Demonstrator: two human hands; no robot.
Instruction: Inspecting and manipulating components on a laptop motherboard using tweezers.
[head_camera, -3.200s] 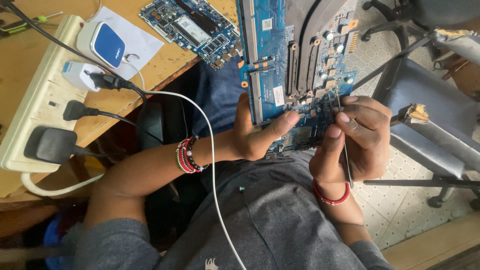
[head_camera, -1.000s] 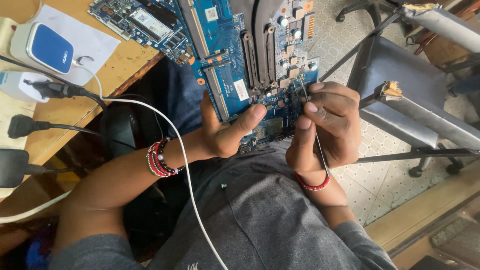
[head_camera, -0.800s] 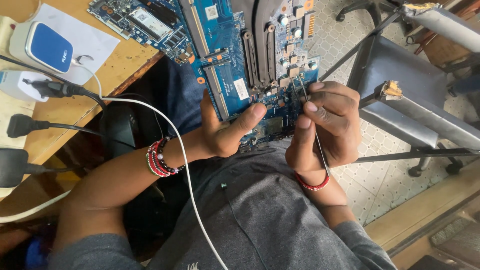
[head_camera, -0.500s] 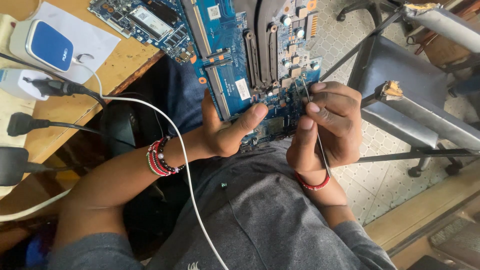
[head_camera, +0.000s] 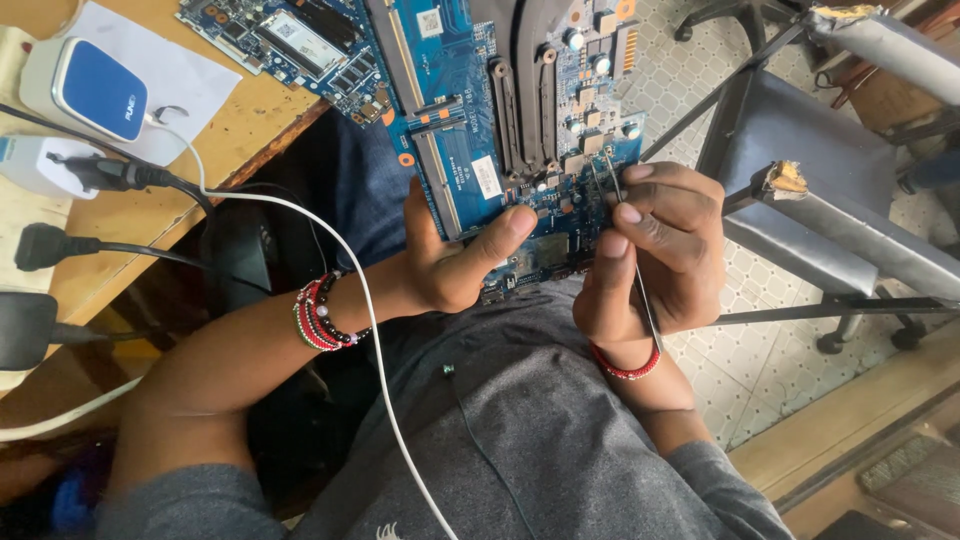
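Hardly anything has shifted over the last second: compared with the view from about three seconds back, the blue circuit board (head_camera: 500, 130) now sits further left and lower in the picture, and both hands have kept their places on it. The left hand (head_camera: 455, 265) is closed on the board's near edge, thumb laid flat across its face, propping it over the lap. The right hand (head_camera: 650, 250) pinches a thin metal tool (head_camera: 628, 250) (tweezers or a probe, I cannot tell which) between thumb and fingers, its tip down among the small parts near the board's lower right corner. To do this well, I would judge, the left hand should brace the board firmly so it cannot rock, and the right should rest a finger against it and move only the tip. A white cable (head_camera: 360, 300) crosses the left forearm. To the left is a wooden table (head_camera: 240, 130) bearing a second board (head_camera: 290, 45), a blue-and-white charger (head_camera: 95, 90) on paper, and plugs; to the right, a worn grey chair (head_camera: 840, 200) stands on a tiled floor (head_camera: 760, 350)
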